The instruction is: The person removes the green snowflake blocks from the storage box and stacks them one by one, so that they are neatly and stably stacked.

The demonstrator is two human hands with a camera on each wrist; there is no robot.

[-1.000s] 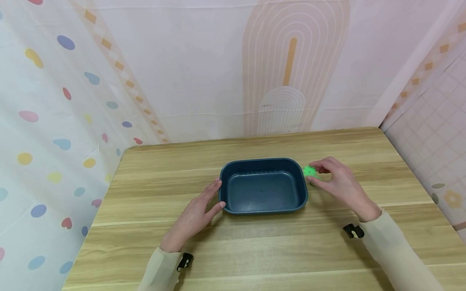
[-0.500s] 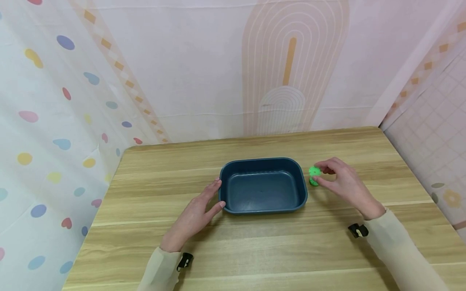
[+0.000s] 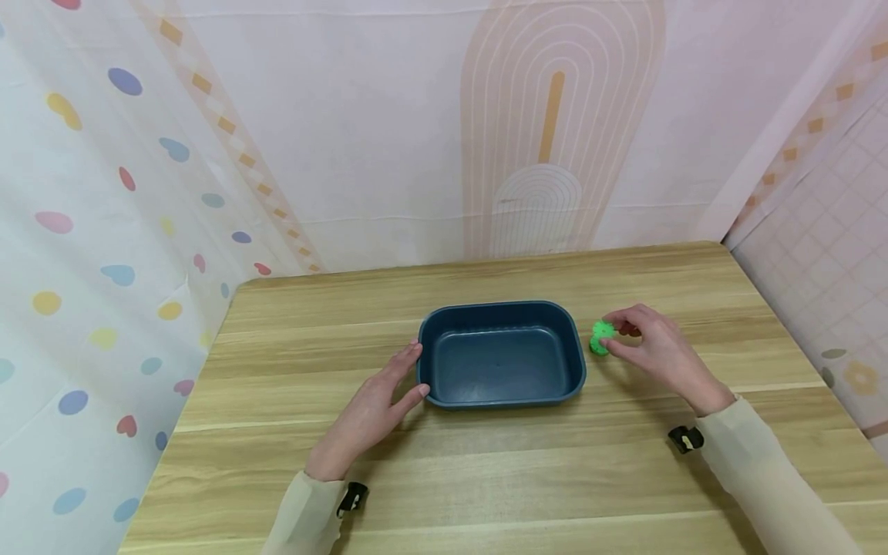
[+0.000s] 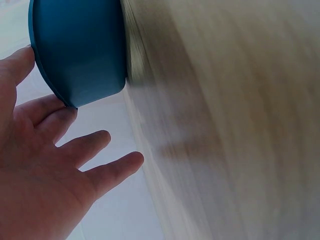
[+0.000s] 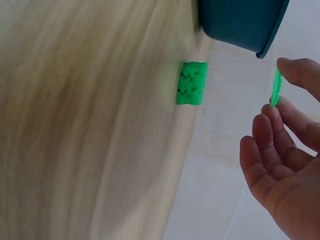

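A dark blue rectangular basin (image 3: 498, 366) stands on the table with nothing inside it. At its left end my left hand (image 3: 368, 416) touches the rim with fingers and thumb spread and fairly straight; the left wrist view shows the fingertips against the basin wall (image 4: 80, 50). Just right of the basin, my right hand (image 3: 662, 354) pinches a thin bright green notched disc (image 3: 603, 329) between thumb and fingertips. In the right wrist view this disc (image 5: 276, 89) appears edge-on, held above the table. Below it, a short stack of similar green discs (image 5: 192, 83) rests on the wood, apart from the basin.
The wood-grain table (image 3: 486, 478) reaches back to a patterned curtain (image 3: 388, 154). More curtain with coloured dots hangs along the left side. Black clips (image 3: 352, 499) sit at both sleeve cuffs.
My right hand, with the green disc pinched, has moved right from beside the basin rim and slightly lower, over the green stack. The left hand and basin stay put.
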